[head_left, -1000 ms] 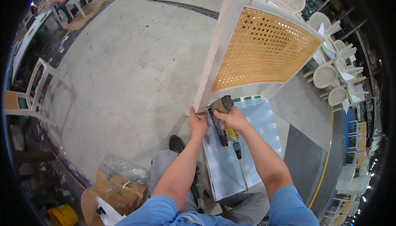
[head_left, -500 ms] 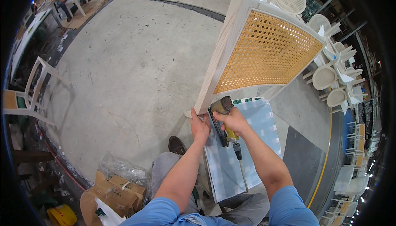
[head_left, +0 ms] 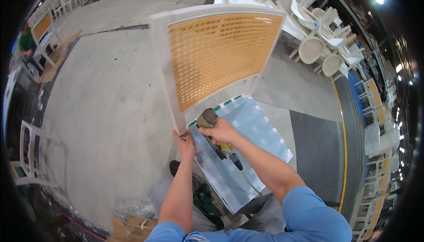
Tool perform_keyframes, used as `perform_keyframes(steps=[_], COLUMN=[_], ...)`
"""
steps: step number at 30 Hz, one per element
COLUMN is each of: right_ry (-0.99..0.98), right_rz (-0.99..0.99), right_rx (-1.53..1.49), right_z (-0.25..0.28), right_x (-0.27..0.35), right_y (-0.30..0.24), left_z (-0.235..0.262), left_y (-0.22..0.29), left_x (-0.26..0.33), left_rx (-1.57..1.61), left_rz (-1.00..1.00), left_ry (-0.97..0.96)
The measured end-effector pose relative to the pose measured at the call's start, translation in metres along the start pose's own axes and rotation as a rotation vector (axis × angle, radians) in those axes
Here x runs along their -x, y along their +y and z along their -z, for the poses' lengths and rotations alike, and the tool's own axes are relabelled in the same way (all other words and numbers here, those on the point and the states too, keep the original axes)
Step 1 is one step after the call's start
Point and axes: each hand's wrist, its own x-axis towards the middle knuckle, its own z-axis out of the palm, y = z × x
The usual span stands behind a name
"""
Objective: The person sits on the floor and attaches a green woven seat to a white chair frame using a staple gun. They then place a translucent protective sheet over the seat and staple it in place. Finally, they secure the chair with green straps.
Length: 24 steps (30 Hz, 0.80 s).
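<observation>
Standing upright over a blue checked sheet (head_left: 247,145), white panel with woven cane (head_left: 212,61), left hand (head_left: 185,144) gripping its lower corner, right hand (head_left: 221,131) closing around a nail gun (head_left: 216,138) just beside it, white chairs (head_left: 318,34) stacking behind.

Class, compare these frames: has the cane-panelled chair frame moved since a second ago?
Yes. The cane-panelled chair frame has swung up, standing steeper above the blue checked sheet, left hand at its lower corner.
</observation>
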Motion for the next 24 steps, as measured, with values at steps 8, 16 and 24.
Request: perform_keyframes(steps=[8,16,24], right_ry=[-0.055,0.168,0.302], right_rz=[-0.222,-0.358,0.019], right_rx=[-0.412,-0.018,0.657], right_z=[0.139,0.165,0.177], right_x=[0.072,0.077,0.08], right_y=[0.123,0.175,0.123], left_z=[0.06,0.071,-0.076], left_y=[0.008,0.054,0.111], left_x=[0.03,0.084,0.032], left_rx=[0.121,-0.314,-0.433], left_rz=[0.078,-0.304,-0.636], left_ry=[-0.089,0.105,-0.232])
